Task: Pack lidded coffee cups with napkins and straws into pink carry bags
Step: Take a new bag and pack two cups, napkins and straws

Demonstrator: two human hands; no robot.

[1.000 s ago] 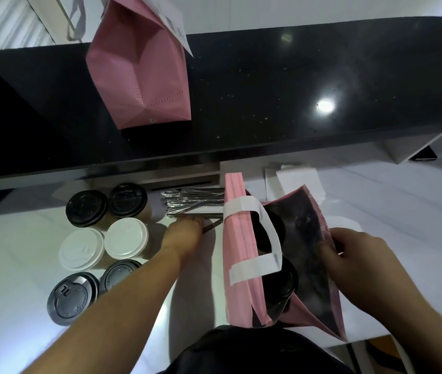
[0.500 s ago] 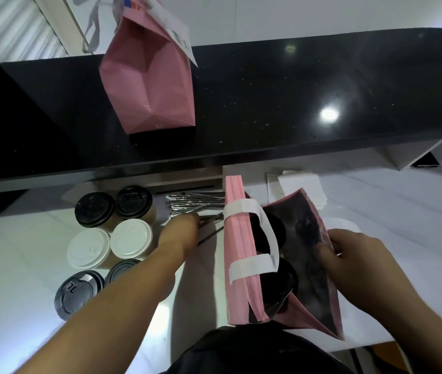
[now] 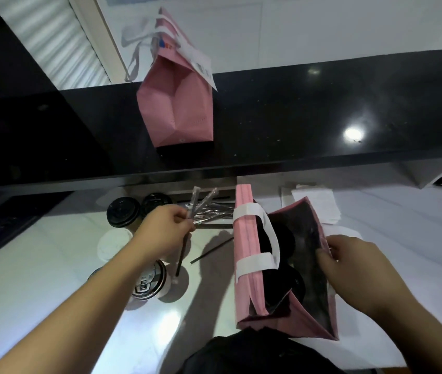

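We see two black-lidded cups (image 3: 282,238) inside the open pink fabric bag (image 3: 247,287), whose three-o'clock wall our right hand (image 3: 355,268) pinches, while our left hand (image 3: 163,233) grips wrapped straws (image 3: 201,203).

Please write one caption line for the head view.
Left hand lifts wrapped straws while right hand holds open pink bag.

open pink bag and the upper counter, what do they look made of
The open pink bag looks like matte non-woven fabric: stitched seams, soft folds, flat white strap handles, and a dark, slightly shiny lining, possibly foil. The upper counter looks like polished black stone or composite: glossy, speckled, mirroring a ceiling light.
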